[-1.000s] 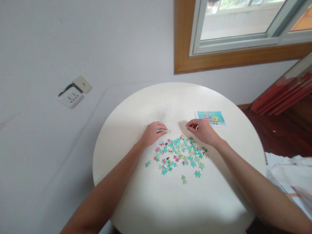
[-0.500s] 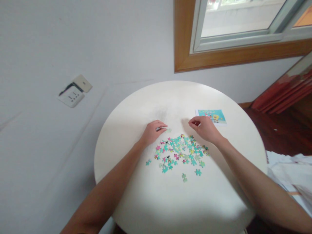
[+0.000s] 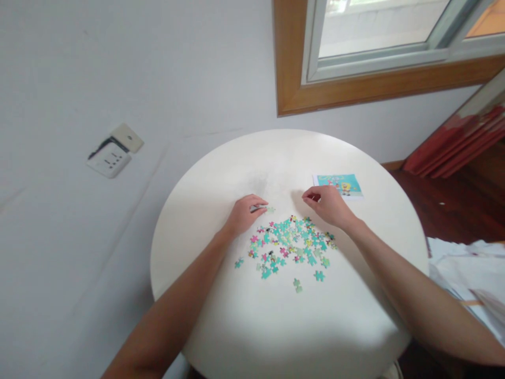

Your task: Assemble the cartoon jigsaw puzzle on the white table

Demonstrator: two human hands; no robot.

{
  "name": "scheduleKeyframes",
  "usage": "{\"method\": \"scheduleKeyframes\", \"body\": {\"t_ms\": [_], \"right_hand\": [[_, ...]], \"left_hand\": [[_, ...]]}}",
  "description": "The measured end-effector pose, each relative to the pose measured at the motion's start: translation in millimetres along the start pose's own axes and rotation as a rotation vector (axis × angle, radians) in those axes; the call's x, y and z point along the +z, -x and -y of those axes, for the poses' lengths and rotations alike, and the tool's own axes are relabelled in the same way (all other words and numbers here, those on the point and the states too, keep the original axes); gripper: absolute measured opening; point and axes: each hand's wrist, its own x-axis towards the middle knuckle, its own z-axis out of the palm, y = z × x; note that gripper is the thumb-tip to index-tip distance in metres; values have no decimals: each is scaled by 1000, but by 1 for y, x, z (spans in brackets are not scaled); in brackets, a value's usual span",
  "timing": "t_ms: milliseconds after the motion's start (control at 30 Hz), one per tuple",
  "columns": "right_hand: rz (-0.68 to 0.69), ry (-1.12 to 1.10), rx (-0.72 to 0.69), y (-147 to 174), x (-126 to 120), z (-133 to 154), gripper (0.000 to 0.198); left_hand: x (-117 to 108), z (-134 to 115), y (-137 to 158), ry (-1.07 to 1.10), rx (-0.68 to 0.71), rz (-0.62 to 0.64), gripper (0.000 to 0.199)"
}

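Observation:
My left hand (image 3: 246,215) rests on the table behind the puzzle pieces, its thumb and fingers apart and holding nothing that I can see. Just off its fingertips lies a pale green puzzle piece (image 3: 271,209). My right hand (image 3: 328,204) is held just in front of the picture card, thumb and fingertips pressed together; whatever is in them, if anything, is hidden. Between my forearms spreads a loose pile of puzzle pieces (image 3: 284,237) in turquoise, pink, yellow and pale green. Stray ones include a turquoise puzzle piece (image 3: 319,276) and pale green joined pieces (image 3: 297,286) nearer me.
The round white table (image 3: 189,210) stands against a wall with a socket (image 3: 109,159). Partly behind my right hand lies a cartoon picture card (image 3: 355,184). A wood-framed window (image 3: 290,79) is above; red curtain (image 3: 461,145) and papers (image 3: 465,268) are at the right.
The whole view has shifted slightly. My left thumb and fingers are a little farther apart; my right hand stays almost in place. The puzzle pieces look the same.

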Motion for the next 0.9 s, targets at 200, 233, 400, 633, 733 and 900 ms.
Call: {"method": "scheduleKeyframes", "body": {"t_ms": [200,233,400,633,733,900], "right_hand": [[81,56,-86,13,16,27,14],[118,77,-126,19,22,35,14],[319,210,-289,44,48,69,13],[348,367,-311,52,61,74,13],[366,412,-358,52,63,74,15],[394,486,-463,52,62,74,16]], "left_hand": [[0,0,0,-8,3,12,13],[0,0,0,-15,6,16,13],[0,-2,0,-52,9,38,15],[1,0,1,-36,8,51,15],[1,0,0,-30,7,52,15],[1,-1,1,-27,12,55,15]]}}
